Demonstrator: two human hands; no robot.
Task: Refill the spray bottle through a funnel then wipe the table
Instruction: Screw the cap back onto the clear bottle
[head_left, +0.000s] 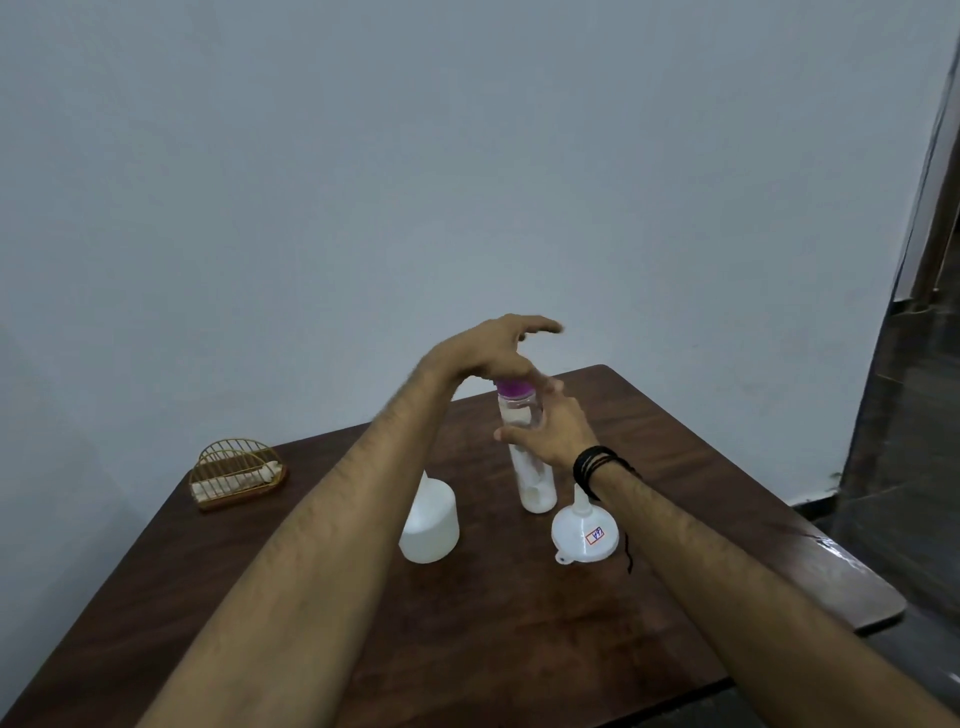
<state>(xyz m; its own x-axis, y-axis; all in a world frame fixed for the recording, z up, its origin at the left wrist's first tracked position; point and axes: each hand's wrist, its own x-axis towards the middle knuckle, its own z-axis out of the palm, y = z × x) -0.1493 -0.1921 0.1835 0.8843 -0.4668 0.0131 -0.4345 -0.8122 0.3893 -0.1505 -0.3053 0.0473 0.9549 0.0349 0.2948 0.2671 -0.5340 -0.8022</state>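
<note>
The fingers of the left hand (493, 353) were curled down over the purple cap (514, 388), and they seemed to hold it from above, though the contact itself was hidden under the palm. The fingers of the right hand (553, 431) were spread around the upper body of the clear bottle (530, 462); I could not tell whether they pressed on it or only came close to it. A black thread band (597, 467) sat on the right wrist.

The clear bottle stood upright near the middle of the dark wooden table (311, 597). It was tall, narrow and transparent, and it looked partly filled, with something pale at the bottom.

A white funnel (584, 530) rested on its wide mouth just beside this bottle, on the right, with its spout pointing up and a small label on its side. A white plastic bottle (430, 519) stood to the left, mostly hidden behind the left forearm. A gold wire holder (236, 480) with something pale in it stood well apart, at the far left edge.

In my judgement the task was only at its beginning: the cap was still on, the funnel was not placed, nothing was poured, and the table was not yet wiped.
</note>
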